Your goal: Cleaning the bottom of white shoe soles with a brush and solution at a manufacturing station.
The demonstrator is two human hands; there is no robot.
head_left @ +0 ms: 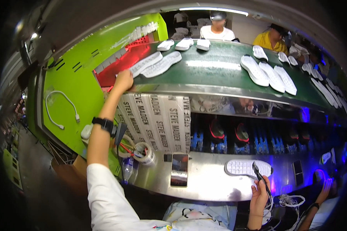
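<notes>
My left hand (124,80) reaches to the far left, its fingers closed at the near end of a white shoe sole (147,64) on the green conveyor belt (216,73). A second white sole (162,65) lies right beside that one. Low on the right, my right hand (259,193) grips a thin black-handled brush (260,176). Its tip rests over another white sole (239,168), which lies flat on the metal worktop (208,181) with its grid-patterned side up.
More soles (269,75) sit along the belt. On the worktop are phones (179,169), tape rolls (144,153) and a bottle (128,169). Dark shoes (216,130) stand on the lower rack. A co-worker's hand (324,189) is at right; people (217,30) sit across the belt.
</notes>
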